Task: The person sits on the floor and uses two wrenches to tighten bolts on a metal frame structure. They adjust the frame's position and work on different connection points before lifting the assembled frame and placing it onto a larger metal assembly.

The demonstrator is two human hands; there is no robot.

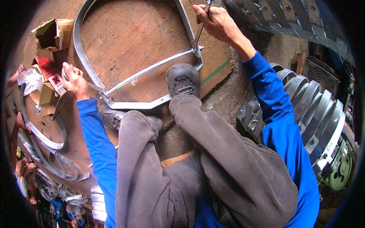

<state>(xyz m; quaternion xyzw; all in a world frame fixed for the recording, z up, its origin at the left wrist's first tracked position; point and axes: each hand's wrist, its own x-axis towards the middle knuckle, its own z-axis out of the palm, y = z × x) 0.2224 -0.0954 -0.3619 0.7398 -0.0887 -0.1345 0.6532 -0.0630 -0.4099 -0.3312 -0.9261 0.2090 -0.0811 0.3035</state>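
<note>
Just beside left hand (76, 81); cross-labelled box (48, 69)

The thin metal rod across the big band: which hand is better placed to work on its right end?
Probably the right hand: its wrench reaches the rod near that end. The left hand is near the opposite end, holding another tool.

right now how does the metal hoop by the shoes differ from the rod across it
The metal hoop is a broad, flat strip, while the rod is slim. The metal hoop bends round into a large loop with angled corners; the rod makes a single span between its sides. Both are silvery-grey metal.
</note>
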